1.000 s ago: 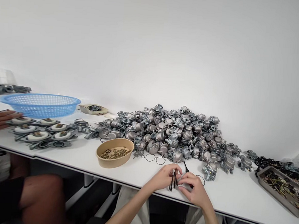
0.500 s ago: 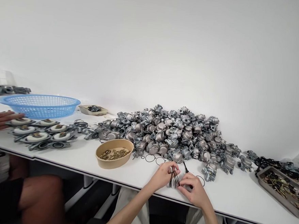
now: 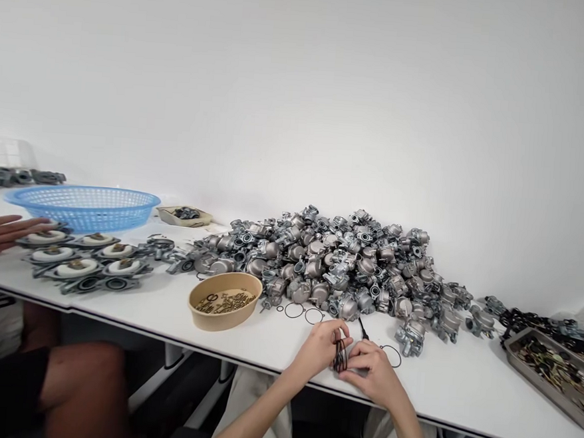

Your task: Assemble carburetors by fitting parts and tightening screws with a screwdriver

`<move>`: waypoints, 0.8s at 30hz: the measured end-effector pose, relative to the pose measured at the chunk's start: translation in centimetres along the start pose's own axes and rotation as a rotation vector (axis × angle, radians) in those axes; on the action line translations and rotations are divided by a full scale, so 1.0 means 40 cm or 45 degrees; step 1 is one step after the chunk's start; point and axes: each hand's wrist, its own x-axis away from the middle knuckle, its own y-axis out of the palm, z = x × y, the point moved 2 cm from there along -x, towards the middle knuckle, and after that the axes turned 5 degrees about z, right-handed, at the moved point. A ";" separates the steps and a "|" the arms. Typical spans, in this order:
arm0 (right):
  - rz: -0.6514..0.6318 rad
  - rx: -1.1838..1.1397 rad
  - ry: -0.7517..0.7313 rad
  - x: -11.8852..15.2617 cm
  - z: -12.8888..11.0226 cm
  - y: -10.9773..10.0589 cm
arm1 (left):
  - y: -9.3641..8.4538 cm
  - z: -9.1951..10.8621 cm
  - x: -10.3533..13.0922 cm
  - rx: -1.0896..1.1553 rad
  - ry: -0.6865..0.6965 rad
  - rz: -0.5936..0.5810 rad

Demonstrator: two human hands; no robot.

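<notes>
Between my two hands, just above the table's front edge, is a small bunch of thin black rings (image 3: 340, 356). My left hand (image 3: 322, 346) pinches the bunch from the left, and the fingers of my right hand (image 3: 372, 371) close on it from the right. A black-handled tool (image 3: 363, 329) lies just beyond my right hand. Flat on the white table are a black ring (image 3: 294, 310) left of my hands and another (image 3: 391, 355) to the right. A large heap of metal carburetor-like parts (image 3: 339, 262) rises behind my hands.
An oval tan bowl (image 3: 196, 316) holds small brass pieces. Farther left are a blue basket (image 3: 92, 218), a small tray (image 3: 200, 221) and parts with white rings (image 3: 76, 268), beside another person's hand (image 3: 1, 235). At right, a metal tray (image 3: 522, 358) holds mixed small parts.
My hands have come closer together, and the black rings, spread apart before, are now bunched. The other person's hand has lifted slightly from the parts. The view has shifted slightly.
</notes>
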 end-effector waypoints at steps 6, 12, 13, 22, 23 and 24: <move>0.001 0.057 -0.002 -0.001 -0.007 0.001 | -0.002 0.011 0.005 -0.053 -0.005 0.010; -0.065 0.077 -0.060 -0.002 -0.020 -0.004 | 0.000 0.025 0.012 -0.117 0.017 -0.034; -0.064 0.075 -0.055 -0.001 -0.020 -0.004 | 0.000 0.026 0.012 -0.112 0.029 -0.028; -0.096 0.088 -0.005 -0.003 -0.028 -0.007 | -0.008 0.029 0.010 -0.115 0.063 0.024; -0.087 0.080 -0.005 -0.003 -0.030 -0.008 | -0.009 0.030 0.010 -0.113 0.065 0.029; -0.077 0.071 -0.007 -0.003 -0.031 -0.008 | -0.011 0.030 0.010 -0.110 0.070 0.033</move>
